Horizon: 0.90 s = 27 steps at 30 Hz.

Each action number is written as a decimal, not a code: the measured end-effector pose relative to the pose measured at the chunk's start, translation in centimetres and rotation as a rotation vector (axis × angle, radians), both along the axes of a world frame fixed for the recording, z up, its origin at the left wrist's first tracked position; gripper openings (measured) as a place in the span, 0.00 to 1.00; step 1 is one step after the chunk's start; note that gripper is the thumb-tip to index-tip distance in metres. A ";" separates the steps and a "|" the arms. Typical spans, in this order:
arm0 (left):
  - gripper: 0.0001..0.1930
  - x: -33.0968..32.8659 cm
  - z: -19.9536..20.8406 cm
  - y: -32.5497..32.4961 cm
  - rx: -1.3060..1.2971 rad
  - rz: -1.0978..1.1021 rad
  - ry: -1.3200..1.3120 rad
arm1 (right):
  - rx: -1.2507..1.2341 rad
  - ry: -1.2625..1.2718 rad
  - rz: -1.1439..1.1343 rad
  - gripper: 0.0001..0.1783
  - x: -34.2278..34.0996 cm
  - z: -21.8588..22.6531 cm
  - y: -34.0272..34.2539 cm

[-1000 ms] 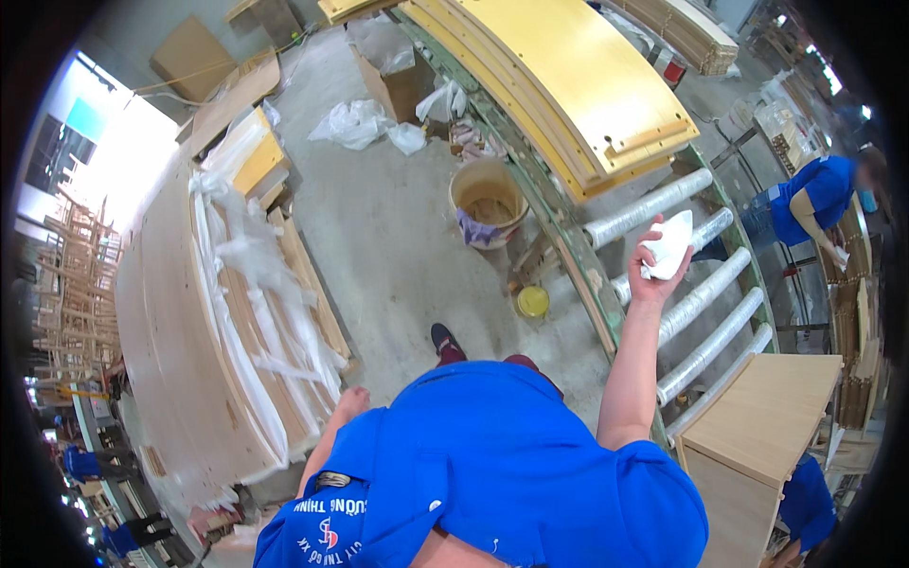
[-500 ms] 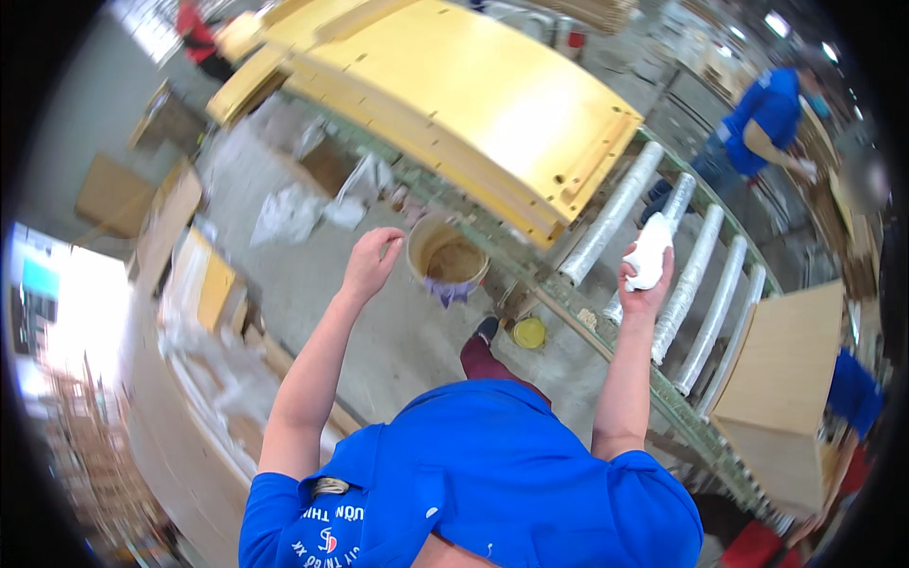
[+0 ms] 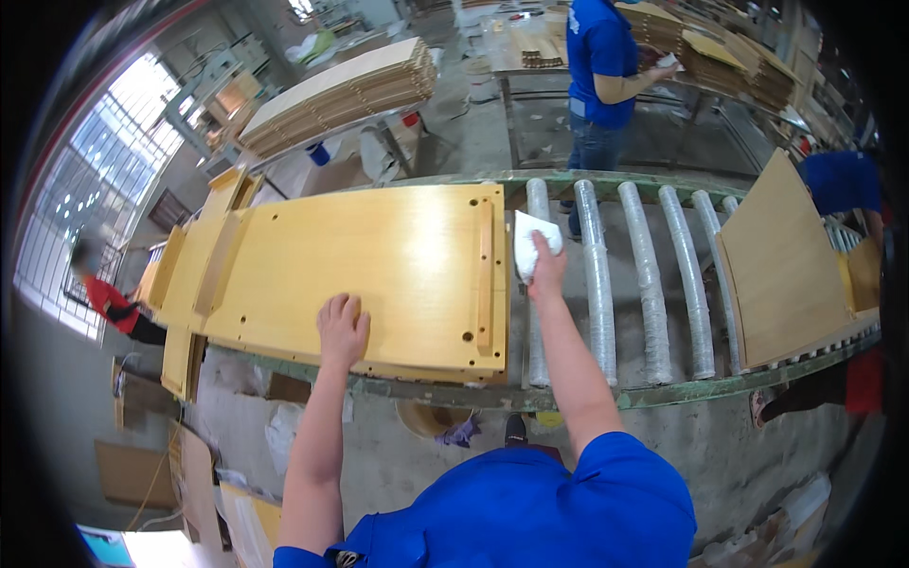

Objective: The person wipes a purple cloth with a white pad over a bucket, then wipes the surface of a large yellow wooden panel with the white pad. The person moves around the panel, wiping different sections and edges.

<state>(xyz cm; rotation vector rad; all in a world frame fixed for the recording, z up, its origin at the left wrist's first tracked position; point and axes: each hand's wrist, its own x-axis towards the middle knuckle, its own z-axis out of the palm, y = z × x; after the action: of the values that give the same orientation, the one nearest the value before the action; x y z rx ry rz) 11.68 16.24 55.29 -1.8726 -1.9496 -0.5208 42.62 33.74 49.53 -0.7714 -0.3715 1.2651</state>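
Workshop floor of grey concrete surrounds a green-framed roller conveyor (image 3: 606,393) whose cylindrical rollers (image 3: 595,275) are wrapped in clear, wrinkled plastic film. On the conveyor's left section lies a large flat wooden panel (image 3: 379,265), smooth, yellow-lacquered and rectangular, with a narrow raised strip (image 3: 485,275) near its right edge and small drilled holes beside that strip.

Left hand (image 3: 341,327): open, palm down, fingers spread flat on the panel near its front edge.

Right hand (image 3: 547,270): closed around a crumpled white cloth (image 3: 532,241), which sits just beside the panel's right edge, over the first rollers.

A second, plainer brown board (image 3: 781,265) rests on the rollers to the right, well apart. Beyond the conveyor stands a co-worker in a blue shirt (image 3: 598,47). A stack of thin pale boards (image 3: 341,95) lies on a table behind.
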 end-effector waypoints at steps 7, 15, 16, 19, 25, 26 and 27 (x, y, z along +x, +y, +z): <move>0.08 -0.2 -0.7 -0.7 -0.002 -0.006 -0.145 | 0.055 -0.227 -0.038 0.18 -2.0 -1.8 3.1; 0.05 -0.5 -0.4 -0.6 0.009 -0.027 -0.170 | 0.092 -0.678 -0.086 0.19 -3.6 -0.9 4.3; 0.05 -0.5 -0.4 -0.5 0.007 -0.025 -0.166 | 0.098 -0.746 -0.111 0.20 -3.8 -0.7 4.3; 0.04 -0.3 -0.4 -0.2 0.016 -0.029 -0.166 | 0.110 -0.947 -0.175 0.22 -3.7 -0.5 4.8; 0.04 -0.5 -0.7 -0.4 0.028 -0.024 -0.178 | 0.123 -1.178 -0.185 0.21 -4.0 0.2 4.8; 0.04 -0.5 -0.8 -0.3 0.027 -0.023 -0.180 | 0.140 -1.198 -0.198 0.21 -4.0 0.3 4.8; 0.04 -0.4 -0.8 -0.3 0.033 -0.024 -0.181 | 0.157 -1.217 -0.210 0.20 -4.0 0.3 4.7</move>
<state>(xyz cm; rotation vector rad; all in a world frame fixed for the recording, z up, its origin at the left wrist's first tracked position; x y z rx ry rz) 11.26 15.91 54.50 -1.8886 -2.0194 -0.7480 38.66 38.42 49.86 -1.3451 -1.3034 0.4291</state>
